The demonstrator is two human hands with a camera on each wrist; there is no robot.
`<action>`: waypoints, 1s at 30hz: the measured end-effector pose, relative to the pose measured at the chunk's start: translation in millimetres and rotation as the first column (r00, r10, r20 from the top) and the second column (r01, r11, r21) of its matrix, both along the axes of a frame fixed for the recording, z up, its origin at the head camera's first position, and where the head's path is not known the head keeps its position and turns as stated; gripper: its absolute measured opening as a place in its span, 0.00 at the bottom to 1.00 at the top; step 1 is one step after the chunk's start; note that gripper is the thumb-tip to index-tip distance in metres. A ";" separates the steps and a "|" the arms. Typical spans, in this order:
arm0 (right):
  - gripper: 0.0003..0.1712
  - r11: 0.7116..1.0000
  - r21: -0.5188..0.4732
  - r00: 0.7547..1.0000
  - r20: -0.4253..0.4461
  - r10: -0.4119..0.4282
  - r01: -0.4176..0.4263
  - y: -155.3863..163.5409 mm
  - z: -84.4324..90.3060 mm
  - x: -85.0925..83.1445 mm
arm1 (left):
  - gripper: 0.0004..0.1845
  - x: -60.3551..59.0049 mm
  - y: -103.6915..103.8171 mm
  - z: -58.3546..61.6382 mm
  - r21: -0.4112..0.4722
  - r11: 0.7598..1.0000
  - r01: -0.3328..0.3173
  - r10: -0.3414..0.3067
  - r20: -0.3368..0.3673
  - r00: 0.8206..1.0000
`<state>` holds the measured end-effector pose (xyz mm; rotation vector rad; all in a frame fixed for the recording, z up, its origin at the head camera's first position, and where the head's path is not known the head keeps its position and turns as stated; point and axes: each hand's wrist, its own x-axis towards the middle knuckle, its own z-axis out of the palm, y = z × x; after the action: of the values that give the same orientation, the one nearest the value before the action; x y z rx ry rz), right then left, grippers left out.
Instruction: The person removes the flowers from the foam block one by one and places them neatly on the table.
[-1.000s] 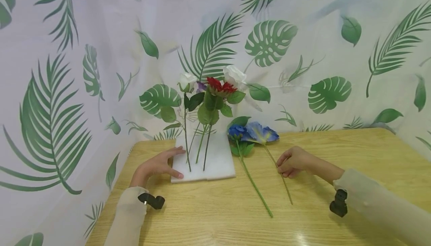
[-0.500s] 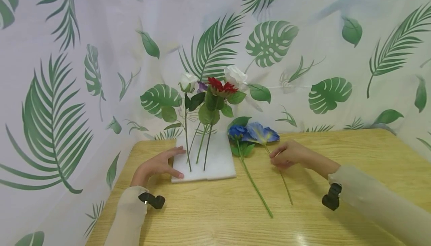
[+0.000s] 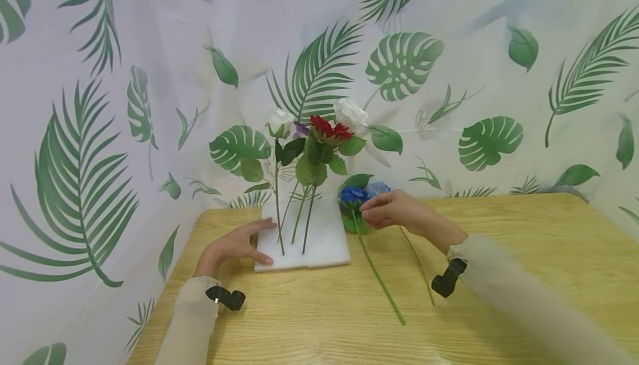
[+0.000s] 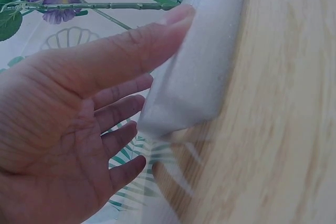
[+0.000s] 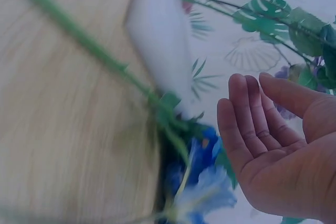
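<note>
My left hand [image 3: 252,241] rests open on the left edge of a white foam block [image 3: 324,240], thumb on top [image 4: 173,19] and fingers down its side. Several flowers stand stuck in the block: two white roses [image 3: 278,121], a red bloom [image 3: 326,129] and a purple one [image 3: 298,128]. Two blue flowers lie on the table right of the block: a blue rose [image 3: 351,194] with a long green stem [image 3: 379,279], and a paler blue bloom [image 3: 378,188] half hidden by my right hand [image 3: 371,215]. That hand hovers over the blue heads, palm open [image 5: 262,140], holding nothing.
The wooden table [image 3: 524,254] runs wide to the right and front. A leaf-printed curtain [image 3: 100,132] closes in the back and left, right behind the block. The paler flower's thin stem [image 3: 421,276] lies under my right forearm.
My right hand has slid left and away from me, from the paler flower's stem up to the blue flower heads. Both flowers lie where they were. The left hand has not moved.
</note>
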<state>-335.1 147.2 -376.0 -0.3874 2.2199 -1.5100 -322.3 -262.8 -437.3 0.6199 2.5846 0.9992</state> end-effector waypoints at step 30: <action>0.22 0.963 -0.271 1.000 0.021 -0.010 0.015 -87.4 6.2 -6.9 | 0.51 -0.1 -0.2 0.0 0.025 1.000 0.006 -0.006 0.018 1.000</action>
<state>-342.0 59.8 -369.8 -0.4400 2.0074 -1.8227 -322.4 -263.0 -437.3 0.6214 2.5573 1.0315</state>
